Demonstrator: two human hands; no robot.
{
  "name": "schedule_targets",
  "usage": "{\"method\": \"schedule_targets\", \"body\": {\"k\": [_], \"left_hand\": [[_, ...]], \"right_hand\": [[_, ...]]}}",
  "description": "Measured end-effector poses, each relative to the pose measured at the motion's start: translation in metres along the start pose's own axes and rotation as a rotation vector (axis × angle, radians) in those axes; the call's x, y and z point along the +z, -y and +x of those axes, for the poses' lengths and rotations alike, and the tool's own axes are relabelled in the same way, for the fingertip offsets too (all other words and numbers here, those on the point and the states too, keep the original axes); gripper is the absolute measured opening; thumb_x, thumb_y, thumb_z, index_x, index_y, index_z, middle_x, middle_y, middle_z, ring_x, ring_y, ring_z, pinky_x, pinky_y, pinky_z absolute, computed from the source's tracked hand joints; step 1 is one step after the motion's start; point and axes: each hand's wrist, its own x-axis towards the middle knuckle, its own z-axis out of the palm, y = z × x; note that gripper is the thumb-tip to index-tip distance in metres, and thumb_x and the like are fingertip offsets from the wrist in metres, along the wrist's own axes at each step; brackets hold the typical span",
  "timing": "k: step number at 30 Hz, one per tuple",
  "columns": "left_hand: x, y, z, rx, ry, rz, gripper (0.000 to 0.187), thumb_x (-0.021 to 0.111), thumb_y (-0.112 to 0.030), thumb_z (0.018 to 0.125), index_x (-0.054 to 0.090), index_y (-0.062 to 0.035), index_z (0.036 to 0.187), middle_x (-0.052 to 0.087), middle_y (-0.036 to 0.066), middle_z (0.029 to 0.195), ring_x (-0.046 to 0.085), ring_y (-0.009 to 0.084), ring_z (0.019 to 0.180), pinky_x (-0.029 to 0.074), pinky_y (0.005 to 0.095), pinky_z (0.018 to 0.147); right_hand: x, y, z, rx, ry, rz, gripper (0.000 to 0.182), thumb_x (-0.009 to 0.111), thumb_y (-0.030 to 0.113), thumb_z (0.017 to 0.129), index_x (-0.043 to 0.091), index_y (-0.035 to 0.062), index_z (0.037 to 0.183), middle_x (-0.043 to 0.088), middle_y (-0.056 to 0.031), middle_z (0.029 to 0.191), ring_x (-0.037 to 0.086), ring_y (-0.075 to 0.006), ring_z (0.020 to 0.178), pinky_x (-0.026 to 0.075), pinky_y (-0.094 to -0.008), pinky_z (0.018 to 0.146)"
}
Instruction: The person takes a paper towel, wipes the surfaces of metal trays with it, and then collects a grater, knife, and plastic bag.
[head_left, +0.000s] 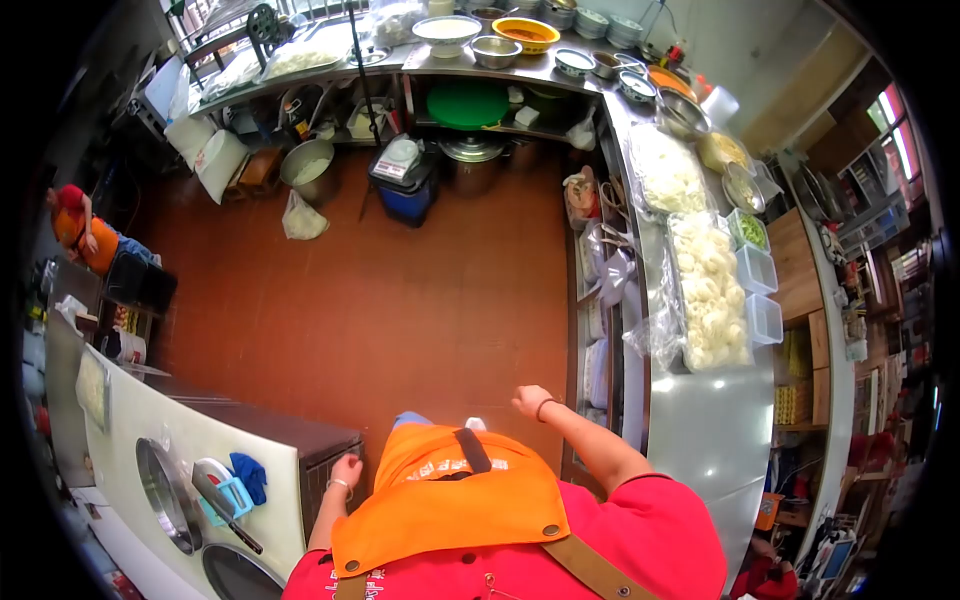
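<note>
My left hand (347, 470) hangs low beside the corner of the white-topped counter (285, 480), its fingers curled in and nothing visible in them. A bracelet is on that wrist. My right hand (531, 402) is held out over the floor in a loose fist, with a dark band at the wrist; I see nothing in it. On the white counter, near my left hand, are a blue cloth (248, 478), a black-handled knife (232, 515) and a round metal pan (168, 495). The steel counter (700, 420) runs to the right of my right hand.
Trays of pale noodles (710, 290) and clear plastic boxes (757, 270) line the right counter. Bowls (497, 50) stand at the back. A blue-and-black bin (405, 190), a metal pot (310, 170) and a plastic bag (303, 217) sit on the brown floor (390, 300). Another person (85, 230) stands far left.
</note>
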Motion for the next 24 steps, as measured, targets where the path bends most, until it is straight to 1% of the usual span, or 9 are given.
{"method": "schedule_targets", "body": {"k": [2,3,11,12,14,15,17,20,24], "left_hand": [[-0.012,-0.023,-0.015,-0.321,0.121,-0.120,0.019,0.063,-0.017,0.089,0.067,-0.0017,0.101,0.072,0.011,0.082,0.070,0.0199,0.070,0.057,0.0358,0.066],[0.033,0.058,0.014,-0.348,0.085,-0.172,0.019,0.064,-0.016,0.087,0.070,-0.0015,0.098,0.073,0.011,0.081,0.070,0.0214,0.070,0.057,0.0354,0.068],[0.022,-0.022,0.153,-0.263,-0.003,0.176,0.020,0.070,-0.019,0.080,0.077,-0.0035,0.089,0.075,0.013,0.085,0.071,0.0257,0.076,0.056,0.0372,0.077],[0.016,-0.048,0.185,-0.393,-0.046,-0.212,0.018,0.071,-0.020,0.079,0.077,-0.0044,0.085,0.075,0.013,0.087,0.071,0.0246,0.076,0.056,0.0370,0.079],[0.002,-0.109,0.275,-0.245,-0.026,-0.131,0.015,0.068,-0.016,0.083,0.075,-0.0038,0.086,0.073,0.013,0.080,0.070,0.0241,0.072,0.058,0.0391,0.069],[-0.001,-0.145,0.324,-0.358,0.078,-0.606,0.010,0.062,-0.010,0.089,0.069,-0.0037,0.092,0.068,0.010,0.074,0.066,0.0213,0.064,0.055,0.0376,0.055],[-0.036,-0.246,0.396,-0.242,0.030,-0.675,0.008,0.056,-0.008,0.094,0.059,-0.0057,0.101,0.062,0.004,0.075,0.059,0.0152,0.057,0.049,0.0317,0.045],[-0.107,-0.440,0.457,-0.081,-0.029,-0.567,0.025,0.056,-0.012,0.098,0.061,-0.0017,0.120,0.070,0.008,0.101,0.066,0.0120,0.079,0.055,0.0258,0.069],[-0.162,-0.594,0.496,0.145,0.053,-0.552,0.025,0.058,-0.013,0.099,0.062,-0.0024,0.121,0.070,0.008,0.105,0.067,0.0116,0.087,0.055,0.0251,0.075]], "right_hand": [[-0.041,0.013,0.033,-0.053,-0.048,0.104,0.036,0.058,0.035,0.091,0.069,0.0031,0.104,0.071,-0.0219,0.105,0.066,-0.0388,0.103,0.052,-0.0456,0.090],[-0.057,0.019,0.051,-0.078,-0.067,0.158,0.036,0.058,0.034,0.091,0.069,0.0033,0.105,0.071,-0.0215,0.104,0.066,-0.0388,0.102,0.052,-0.0456,0.090],[-0.198,-0.004,0.226,0.035,-0.139,0.137,0.031,0.057,0.032,0.090,0.070,0.0067,0.103,0.071,-0.0194,0.106,0.066,-0.0371,0.102,0.053,-0.0455,0.090],[-0.218,-0.013,0.243,0.083,-0.119,0.097,0.031,0.057,0.031,0.090,0.070,0.0068,0.103,0.071,-0.0195,0.106,0.066,-0.0367,0.103,0.053,-0.0454,0.090],[-0.262,-0.040,0.275,0.111,-0.120,-0.054,0.036,0.057,0.031,0.090,0.068,0.0016,0.108,0.070,-0.0219,0.111,0.065,-0.0359,0.108,0.053,-0.0450,0.093],[-0.292,-0.048,0.288,0.162,-0.106,-0.075,0.041,0.060,0.034,0.090,0.065,0.0004,0.112,0.066,-0.0237,0.117,0.064,-0.0383,0.109,0.052,-0.0451,0.095],[-0.337,-0.074,0.322,0.244,-0.237,-0.013,0.043,0.064,0.037,0.089,0.062,0.0018,0.114,0.063,-0.0239,0.117,0.062,-0.0404,0.109,0.052,-0.0458,0.094],[-0.413,-0.092,0.387,0.199,-0.463,0.060,0.045,0.070,0.039,0.086,0.061,0.0028,0.110,0.061,-0.0220,0.111,0.061,-0.0396,0.105,0.051,-0.0461,0.092],[-0.542,-0.088,0.480,0.070,-0.699,0.142,0.050,0.074,0.037,0.084,0.059,0.0022,0.117,0.058,-0.0205,0.117,0.057,-0.0376,0.110,0.049,-0.0451,0.095]]}}
